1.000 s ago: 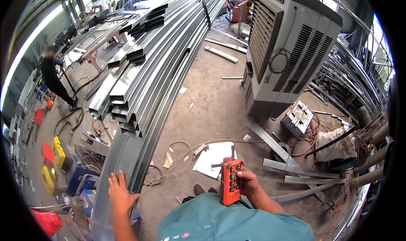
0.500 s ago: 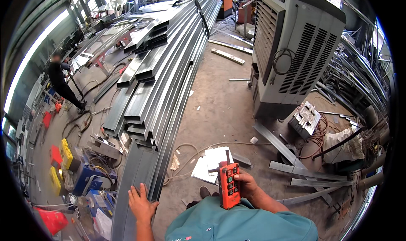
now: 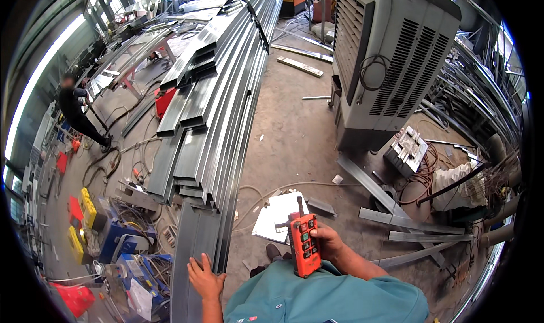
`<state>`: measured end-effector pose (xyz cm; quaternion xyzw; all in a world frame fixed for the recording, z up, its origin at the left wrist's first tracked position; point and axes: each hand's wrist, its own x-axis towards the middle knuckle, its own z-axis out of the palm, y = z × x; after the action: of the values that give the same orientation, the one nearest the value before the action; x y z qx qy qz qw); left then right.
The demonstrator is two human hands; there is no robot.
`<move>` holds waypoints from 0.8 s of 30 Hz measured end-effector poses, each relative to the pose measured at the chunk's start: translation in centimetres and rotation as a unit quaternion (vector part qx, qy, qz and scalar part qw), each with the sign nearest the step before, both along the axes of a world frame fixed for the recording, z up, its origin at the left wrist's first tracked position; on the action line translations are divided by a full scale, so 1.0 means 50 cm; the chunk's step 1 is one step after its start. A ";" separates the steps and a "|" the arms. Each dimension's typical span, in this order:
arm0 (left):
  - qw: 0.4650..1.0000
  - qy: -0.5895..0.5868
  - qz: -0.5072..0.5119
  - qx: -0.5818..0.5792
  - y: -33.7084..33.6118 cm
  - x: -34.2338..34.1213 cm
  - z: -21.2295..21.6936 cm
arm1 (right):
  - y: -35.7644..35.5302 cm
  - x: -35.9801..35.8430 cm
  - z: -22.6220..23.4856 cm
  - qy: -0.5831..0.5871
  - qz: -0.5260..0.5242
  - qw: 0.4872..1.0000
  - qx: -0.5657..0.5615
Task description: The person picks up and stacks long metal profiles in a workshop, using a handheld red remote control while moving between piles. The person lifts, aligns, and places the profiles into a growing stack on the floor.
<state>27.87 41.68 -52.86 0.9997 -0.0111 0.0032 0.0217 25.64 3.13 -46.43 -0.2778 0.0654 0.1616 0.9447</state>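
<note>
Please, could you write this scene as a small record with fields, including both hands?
Left hand: fingers spread on a long, flat grey metal profile
Right hand: holds an orange, box-shaped remote control with a short black antenna
Ahead: stacked silvery metal profiles, black strap across them
Floor: white flat sheets
Right side: tall grey slatted air cooler
Far left: person in dark clothes

We see a dusty brown floor (image 3: 289, 119) that carries a tall grey air cooler (image 3: 391, 79), white sheets (image 3: 269, 221), a thin hose (image 3: 317, 184), a pale flat bar (image 3: 300, 66) and, toward our right, several long metal strips (image 3: 408, 221), some crossing.
</note>
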 end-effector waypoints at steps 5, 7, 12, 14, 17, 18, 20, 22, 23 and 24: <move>1.000 0.001 0.006 -0.007 -0.005 -0.005 -0.001 | -0.002 0.017 0.071 0.002 -0.011 1.000 -0.005; 1.000 0.003 0.010 -0.013 -0.008 -0.007 -0.001 | -0.006 0.022 0.095 0.007 -0.012 1.000 -0.011; 0.999 0.011 0.024 -0.037 -0.017 -0.010 -0.012 | -0.019 0.022 0.116 0.028 -0.016 0.999 -0.029; 0.999 0.011 0.029 -0.035 -0.015 -0.012 -0.015 | -0.019 0.031 0.151 0.026 -0.009 0.999 -0.032; 0.999 0.006 0.032 -0.028 -0.011 -0.012 -0.025 | -0.023 0.033 0.159 0.030 0.004 0.999 -0.033; 0.999 0.004 0.033 -0.025 -0.010 -0.010 -0.029 | -0.023 0.036 0.165 0.027 0.004 0.999 -0.035; 0.999 0.006 0.032 -0.028 -0.008 -0.008 -0.026 | -0.020 0.036 0.181 0.027 0.005 0.999 -0.038; 0.999 0.009 0.033 -0.028 -0.004 -0.004 -0.027 | -0.018 0.037 0.194 0.036 0.003 0.998 -0.050; 0.999 0.011 0.034 -0.027 -0.002 -0.003 -0.030 | -0.017 0.038 0.200 0.040 0.002 0.998 -0.057; 0.999 0.013 0.035 -0.026 0.002 -0.002 -0.030 | -0.014 0.040 0.205 0.032 0.006 0.998 -0.052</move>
<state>27.77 41.77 -54.38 0.9985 0.0240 -0.0084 0.0480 27.61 2.40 -36.18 -0.3216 0.1025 0.1728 0.9253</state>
